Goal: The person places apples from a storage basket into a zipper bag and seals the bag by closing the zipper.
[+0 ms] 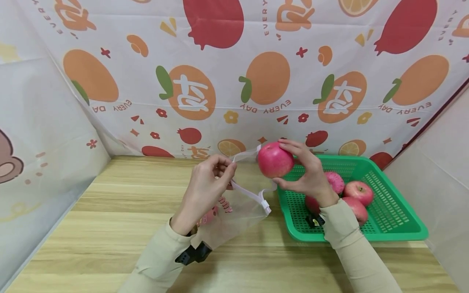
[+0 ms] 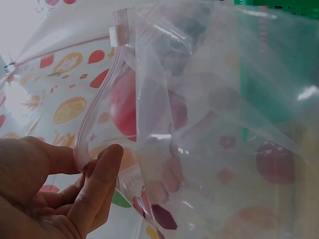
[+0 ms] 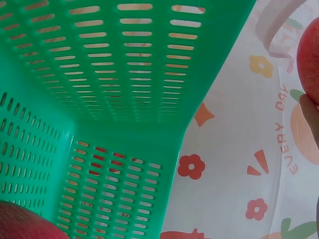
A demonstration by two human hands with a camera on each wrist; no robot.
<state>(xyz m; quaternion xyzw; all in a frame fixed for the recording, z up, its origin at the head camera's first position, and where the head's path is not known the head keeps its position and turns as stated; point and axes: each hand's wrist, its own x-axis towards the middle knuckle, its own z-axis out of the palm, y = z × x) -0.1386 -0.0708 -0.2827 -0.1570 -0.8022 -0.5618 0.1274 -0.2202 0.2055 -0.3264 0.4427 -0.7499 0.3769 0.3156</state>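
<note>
In the head view, my left hand (image 1: 209, 183) pinches the rim of a clear plastic zip bag (image 1: 238, 219) with a pale slider strip. The left wrist view shows thumb and fingers (image 2: 107, 172) on that strip, and the bag's mouth parted. My right hand (image 1: 305, 173) grips a red apple (image 1: 275, 159) between thumb and fingers, right beside the bag's mouth. Through the plastic in the left wrist view, the apple (image 2: 124, 104) looks blurred. Only the apple's edge (image 3: 310, 59) and a fingertip show at the right wrist view's border.
To the right stands a green plastic basket (image 1: 399, 207) with several apples (image 1: 358, 193) in it, under my right forearm. A wood-grain table (image 1: 121, 211) lies below. Behind it hangs a white fruit-print cloth (image 1: 227, 93).
</note>
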